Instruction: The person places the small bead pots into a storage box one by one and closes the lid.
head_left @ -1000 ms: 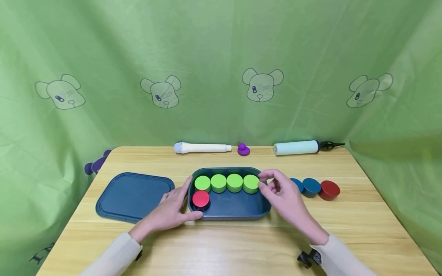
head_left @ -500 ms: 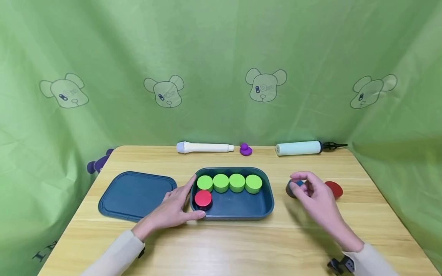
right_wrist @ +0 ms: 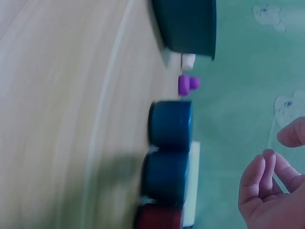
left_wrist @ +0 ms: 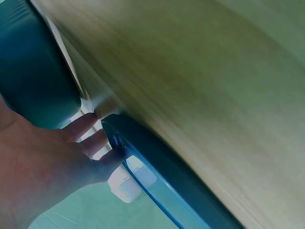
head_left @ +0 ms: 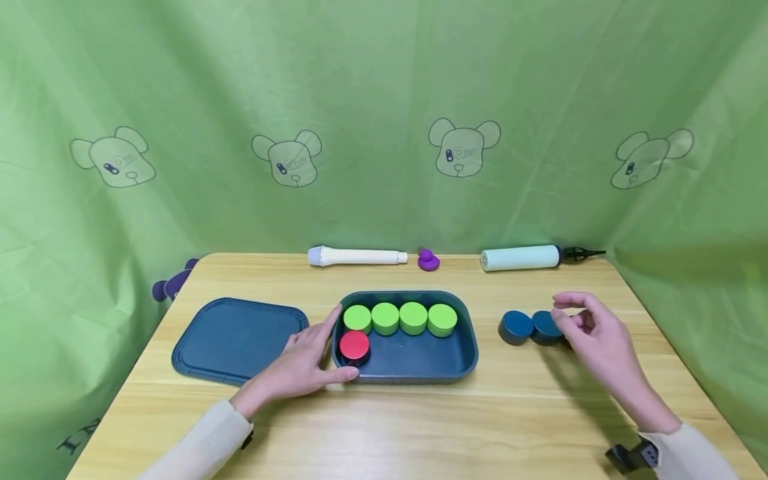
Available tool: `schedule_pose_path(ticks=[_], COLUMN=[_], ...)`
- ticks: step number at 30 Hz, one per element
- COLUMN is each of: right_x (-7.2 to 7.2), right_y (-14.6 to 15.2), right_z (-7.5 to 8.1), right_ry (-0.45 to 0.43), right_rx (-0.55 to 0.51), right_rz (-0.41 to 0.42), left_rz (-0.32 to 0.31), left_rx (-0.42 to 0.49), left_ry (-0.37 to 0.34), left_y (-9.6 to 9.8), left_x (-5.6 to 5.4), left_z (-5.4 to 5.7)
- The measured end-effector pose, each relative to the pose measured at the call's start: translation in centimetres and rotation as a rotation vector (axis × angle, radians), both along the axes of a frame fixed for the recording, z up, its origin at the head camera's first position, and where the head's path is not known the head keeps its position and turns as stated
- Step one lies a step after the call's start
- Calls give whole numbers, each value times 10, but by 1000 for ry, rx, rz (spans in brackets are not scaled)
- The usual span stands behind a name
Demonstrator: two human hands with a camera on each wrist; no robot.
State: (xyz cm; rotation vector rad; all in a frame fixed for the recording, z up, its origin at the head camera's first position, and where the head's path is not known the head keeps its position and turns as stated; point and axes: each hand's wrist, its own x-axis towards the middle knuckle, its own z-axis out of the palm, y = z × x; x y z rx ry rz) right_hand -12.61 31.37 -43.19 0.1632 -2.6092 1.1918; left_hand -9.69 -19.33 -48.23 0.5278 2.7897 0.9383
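Observation:
In the head view my left hand (head_left: pixel 303 363) rests with straight fingers and spread thumb against the left end of a dark blue box (head_left: pixel 414 363). Inside it, several light green round blocks (head_left: pixel 385 318) line the back wall, and a red-topped round block (head_left: pixel 355 347) stands at front left. My right hand (head_left: pixel 600 337) is raised over the right of the table, thumb and fingers apart with nothing between them. Beside it stand two blue round blocks (head_left: pixel 516 327). A dark red round block (right_wrist: pixel 159 217) shows in the right wrist view; the hand hides it in the head view.
A flat blue lid (head_left: pixel 240 340) lies left of the box. Along the table's back edge are a white toy microphone (head_left: pixel 360 257), a purple rubber duck (head_left: pixel 428 261) and a pale blue hand pump (head_left: pixel 522 258). A green curtain (head_left: pixel 384 80) surrounds the table.
My right hand has moved right, from the box's right end past the blue blocks to near the dark red one, which it now covers. My left hand has stayed against the box.

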Motion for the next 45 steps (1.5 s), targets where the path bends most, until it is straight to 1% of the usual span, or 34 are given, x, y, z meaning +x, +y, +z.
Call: schedule_pose_path(ticks=[5,12,18,24,28,31,33,40,45], right_x=[-2,-7,-10,-13,-17,-20,-22,-25,-28], right_y=[17,35,51,62,66,68,69,73,77], right_z=[-8,-19,-29,-34,-36,-40,-43,-48,-50], right_ry=[-21,-50,-64,-134,-192,-233,-248,-273,-324], right_rx=[21,95,159,180,172,147,134,123,131], right_rz=[-27,-47,-5,31,61,88,97,70,48], left_rz=[6,16,13,13,14,16,17,14,13], left_rx=[-2,-2,1,-1,-1,0,0,2,-7], left_ry=[-1,-2,5,4,6,5,6,13,22], left_y=[0,-1,-1,-1,-1,-1,-1,0,0], left_x=[2,5,4,4,3,3,3,2,1], left_z=[-3,-5,-3,-3,-3,-3,-3,-4,-4])
